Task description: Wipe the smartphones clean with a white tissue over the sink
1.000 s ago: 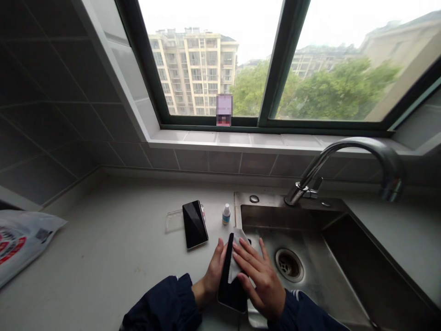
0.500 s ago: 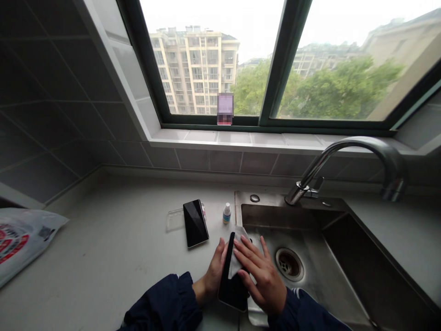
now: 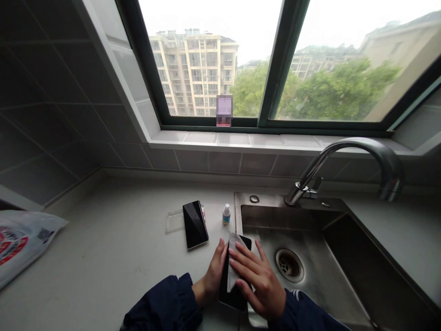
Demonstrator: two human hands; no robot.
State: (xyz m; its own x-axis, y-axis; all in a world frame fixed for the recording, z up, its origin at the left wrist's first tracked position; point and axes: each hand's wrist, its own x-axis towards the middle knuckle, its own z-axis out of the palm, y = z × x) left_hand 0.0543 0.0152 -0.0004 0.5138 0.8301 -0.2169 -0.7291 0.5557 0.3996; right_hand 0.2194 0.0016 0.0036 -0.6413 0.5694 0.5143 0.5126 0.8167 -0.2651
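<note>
My left hand (image 3: 214,272) grips the left edge of a black smartphone (image 3: 230,299), which it holds tilted over the sink's left rim. My right hand (image 3: 259,285) lies with spread fingers on a white cloth (image 3: 234,262), pressing it against the phone's screen. The cloth covers the middle of the screen, and my fingers hide much of the phone. A second black smartphone (image 3: 195,224) lies on the counter to the left, beside a clear phone case (image 3: 174,221) and a small white dropper bottle (image 3: 226,215).
A stainless steel sink (image 3: 292,230) with a drain (image 3: 289,265) lies under my right hand, and a curved chrome faucet (image 3: 347,161) rises behind it. A printed plastic bag (image 3: 24,243) lies on the counter's left side. A window stands behind.
The white cloth has slid left across the phone under my right hand, baring the screen's upper right corner and covering the left strip. My left hand stays in place.
</note>
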